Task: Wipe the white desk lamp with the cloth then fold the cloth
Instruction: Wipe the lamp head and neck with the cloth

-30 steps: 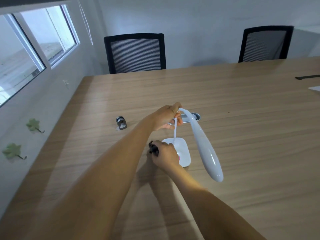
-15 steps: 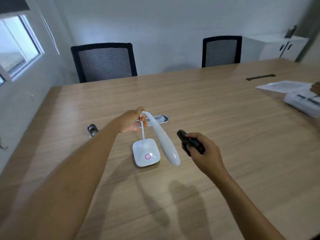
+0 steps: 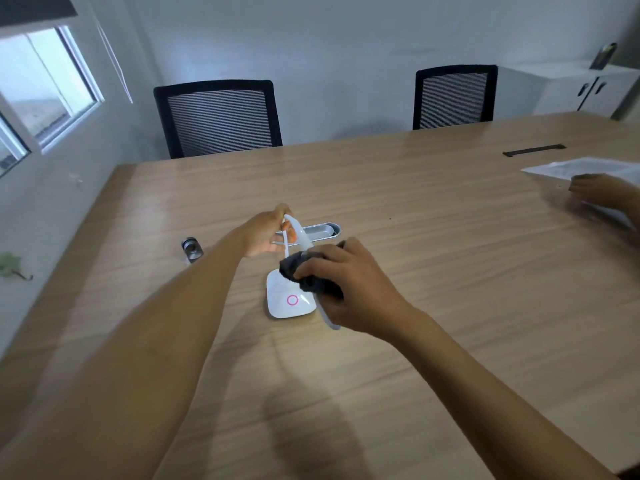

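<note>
White curved plastic desk lamp (image 3: 290, 299): my left hand (image 3: 264, 233) pinches its neck, right hand (image 3: 349, 289) presses a bunched dark cloth (image 3: 313, 277) against its head.

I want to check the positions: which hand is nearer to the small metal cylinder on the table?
The left hand. It grips the lamp's neck just right of the small metal cylinder. The right hand with the cloth is farther right, over the lamp head.
</note>
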Action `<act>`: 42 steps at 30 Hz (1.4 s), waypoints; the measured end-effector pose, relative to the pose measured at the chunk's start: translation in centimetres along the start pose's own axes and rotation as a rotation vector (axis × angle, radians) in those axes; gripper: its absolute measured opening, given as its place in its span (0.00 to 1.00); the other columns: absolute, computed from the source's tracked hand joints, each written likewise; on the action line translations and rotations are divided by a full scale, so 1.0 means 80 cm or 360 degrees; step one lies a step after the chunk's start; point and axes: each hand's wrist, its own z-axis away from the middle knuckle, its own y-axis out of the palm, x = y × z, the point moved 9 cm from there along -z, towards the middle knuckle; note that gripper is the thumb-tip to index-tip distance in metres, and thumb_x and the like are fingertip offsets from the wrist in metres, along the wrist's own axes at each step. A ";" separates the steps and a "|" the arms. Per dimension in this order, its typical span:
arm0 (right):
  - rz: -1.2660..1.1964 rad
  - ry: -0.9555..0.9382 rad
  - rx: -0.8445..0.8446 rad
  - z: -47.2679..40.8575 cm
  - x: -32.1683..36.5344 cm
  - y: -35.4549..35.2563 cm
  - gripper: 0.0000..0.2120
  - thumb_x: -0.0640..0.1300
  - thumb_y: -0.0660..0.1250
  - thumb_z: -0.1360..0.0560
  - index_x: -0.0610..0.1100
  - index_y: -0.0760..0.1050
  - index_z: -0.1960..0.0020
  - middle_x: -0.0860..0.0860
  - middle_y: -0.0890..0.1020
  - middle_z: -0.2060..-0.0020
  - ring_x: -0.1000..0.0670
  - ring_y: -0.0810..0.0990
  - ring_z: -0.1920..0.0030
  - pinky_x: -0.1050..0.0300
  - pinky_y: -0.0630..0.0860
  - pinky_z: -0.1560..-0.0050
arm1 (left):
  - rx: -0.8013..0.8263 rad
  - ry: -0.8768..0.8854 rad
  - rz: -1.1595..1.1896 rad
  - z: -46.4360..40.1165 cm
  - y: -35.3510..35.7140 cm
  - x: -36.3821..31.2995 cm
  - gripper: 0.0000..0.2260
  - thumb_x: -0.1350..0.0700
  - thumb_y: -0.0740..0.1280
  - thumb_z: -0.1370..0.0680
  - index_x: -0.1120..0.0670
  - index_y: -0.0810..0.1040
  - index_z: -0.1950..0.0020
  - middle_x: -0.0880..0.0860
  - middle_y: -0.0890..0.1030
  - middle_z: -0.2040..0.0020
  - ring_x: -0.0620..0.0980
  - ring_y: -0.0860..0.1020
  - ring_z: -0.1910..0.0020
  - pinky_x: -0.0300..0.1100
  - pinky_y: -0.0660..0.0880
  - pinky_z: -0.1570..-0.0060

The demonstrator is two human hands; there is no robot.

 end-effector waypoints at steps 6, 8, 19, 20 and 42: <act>-0.0213 -0.0065 0.0207 0.051 0.010 0.026 0.15 0.39 0.57 0.32 0.47 0.79 0.51 0.55 0.82 0.46 0.47 0.76 0.55 0.54 0.69 0.51 | 0.0086 0.0009 -0.0008 -0.002 0.004 -0.002 0.11 0.55 0.54 0.23 0.53 0.63 0.65 0.46 0.75 0.79 0.52 0.73 0.63 0.45 0.73 0.48; -0.0279 -0.0095 0.0230 0.064 0.015 0.024 0.15 0.36 0.59 0.32 0.46 0.79 0.51 0.54 0.82 0.45 0.49 0.75 0.53 0.55 0.69 0.48 | 0.0099 0.0006 0.0013 -0.003 0.005 -0.002 0.11 0.55 0.53 0.23 0.53 0.63 0.65 0.46 0.74 0.79 0.52 0.71 0.63 0.43 0.72 0.49; -0.1146 0.0548 -0.0168 0.011 -0.078 -0.036 0.21 0.27 0.59 0.30 0.50 0.78 0.51 0.45 0.80 0.46 0.49 0.80 0.52 0.57 0.79 0.54 | 0.0081 0.0004 -0.0047 -0.007 -0.003 0.000 0.10 0.54 0.54 0.24 0.54 0.65 0.64 0.49 0.80 0.74 0.53 0.76 0.61 0.48 0.72 0.43; -0.1121 0.0565 -0.0112 0.009 -0.079 -0.029 0.22 0.27 0.59 0.30 0.52 0.78 0.52 0.45 0.80 0.48 0.52 0.80 0.55 0.63 0.78 0.55 | 0.0073 0.0010 -0.0054 -0.008 -0.004 0.000 0.10 0.54 0.54 0.23 0.54 0.65 0.64 0.50 0.80 0.73 0.53 0.76 0.62 0.48 0.72 0.43; -0.0608 0.0121 -0.0281 0.019 -0.029 -0.060 0.13 0.28 0.64 0.33 0.38 0.81 0.52 0.50 0.81 0.51 0.64 0.76 0.50 0.74 0.69 0.47 | -0.0001 0.0030 -0.0116 -0.005 -0.003 -0.003 0.10 0.55 0.56 0.23 0.53 0.65 0.64 0.54 0.74 0.63 0.51 0.75 0.65 0.39 0.73 0.58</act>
